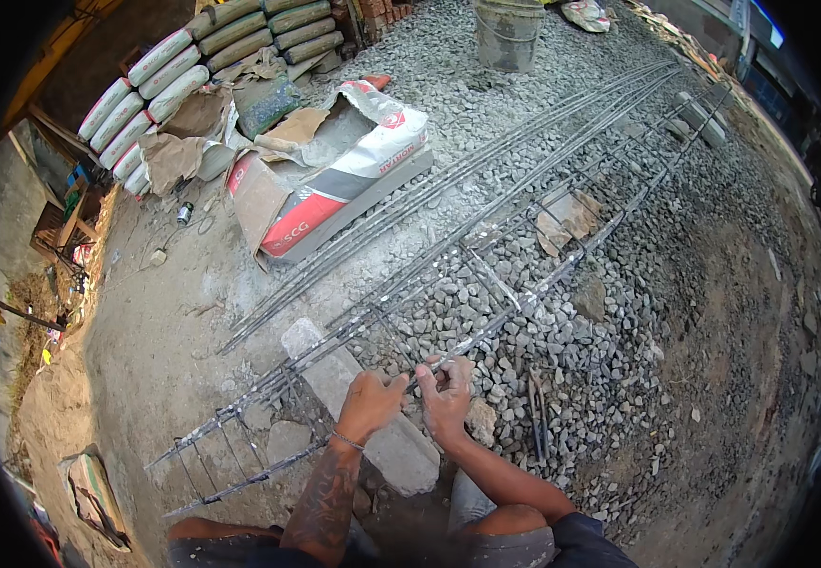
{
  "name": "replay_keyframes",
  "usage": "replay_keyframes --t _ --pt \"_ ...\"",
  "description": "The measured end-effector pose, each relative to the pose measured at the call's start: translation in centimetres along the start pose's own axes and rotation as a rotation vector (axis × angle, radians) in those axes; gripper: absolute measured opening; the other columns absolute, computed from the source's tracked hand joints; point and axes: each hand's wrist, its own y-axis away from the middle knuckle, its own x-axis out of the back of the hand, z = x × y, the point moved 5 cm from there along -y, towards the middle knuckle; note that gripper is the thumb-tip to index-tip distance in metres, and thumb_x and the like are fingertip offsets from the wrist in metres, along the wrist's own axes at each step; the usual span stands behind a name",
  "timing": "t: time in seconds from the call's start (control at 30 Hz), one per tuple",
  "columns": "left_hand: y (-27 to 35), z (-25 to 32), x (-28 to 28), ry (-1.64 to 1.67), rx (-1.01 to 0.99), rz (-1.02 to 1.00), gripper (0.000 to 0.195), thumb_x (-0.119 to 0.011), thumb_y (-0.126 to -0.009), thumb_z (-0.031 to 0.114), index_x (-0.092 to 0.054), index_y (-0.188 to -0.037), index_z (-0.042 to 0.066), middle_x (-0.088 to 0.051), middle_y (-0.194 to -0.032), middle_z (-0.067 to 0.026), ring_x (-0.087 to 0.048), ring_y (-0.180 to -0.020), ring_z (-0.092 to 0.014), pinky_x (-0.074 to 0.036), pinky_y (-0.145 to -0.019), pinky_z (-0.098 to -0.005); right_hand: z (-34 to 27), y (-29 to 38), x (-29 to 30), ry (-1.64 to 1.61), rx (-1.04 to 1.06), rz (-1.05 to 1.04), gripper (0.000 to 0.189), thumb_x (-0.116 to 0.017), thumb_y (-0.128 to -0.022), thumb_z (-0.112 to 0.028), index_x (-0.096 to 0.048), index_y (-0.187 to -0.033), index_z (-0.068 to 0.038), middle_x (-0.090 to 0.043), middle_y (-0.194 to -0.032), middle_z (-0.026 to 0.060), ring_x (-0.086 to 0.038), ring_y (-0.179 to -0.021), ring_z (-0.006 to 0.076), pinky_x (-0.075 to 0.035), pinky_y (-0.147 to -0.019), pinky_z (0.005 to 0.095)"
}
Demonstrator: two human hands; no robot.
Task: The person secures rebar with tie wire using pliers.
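Note:
A long steel rebar cage with crosswise stirrups lies diagonally before me, partly over a concrete block. At its near bar, where a stirrup meets it, my left hand and my right hand are close together, fingertips pinched at the bar. Whatever fine piece may be between the fingers is too small to tell. A pair of pliers or nippers with dark handles rests on the gravel, right of my right hand.
Loose rebars run alongside the cage. Beyond lie an opened mortar bag, stacked bags and a dirty bucket. Gravel spreads to the right; a flat stone lies under the cage, and a crumpled sack at lower left.

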Motion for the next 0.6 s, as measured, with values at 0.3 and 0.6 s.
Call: replay_keyframes --t 0.3,0.6 --pt "-1.4 -0.8 0.2 0.315 -0.003 0.144 0.018 -0.064 -0.074 0.011 -0.066 -0.072 -0.006 -0.061 -0.062 -0.0048 -0.053 -0.056 -0.010 -0.041 -0.051 -0.0247 -2.0 0.3 -0.3 0.098 0.053 -0.087 0.018 -0.066 -0.080 -0.015 -0.060 -0.085 0.001 -0.052 -0.086 0.0065 -0.045 -0.067 0.0135 -0.039 -0.061 0.0263" --pt "-1.6 -0.8 -0.1 0.154 -0.045 0.336 0.024 -0.066 -0.073 0.026 -0.068 -0.074 0.002 -0.064 -0.064 -0.0118 -0.060 -0.058 -0.021 -0.045 -0.056 -0.0324 -3.1 0.0 0.4 0.164 0.113 -0.189 0.021 -0.066 -0.081 -0.016 -0.063 -0.088 0.003 -0.055 -0.090 0.0094 -0.053 -0.073 0.0187 -0.043 -0.064 0.0299"
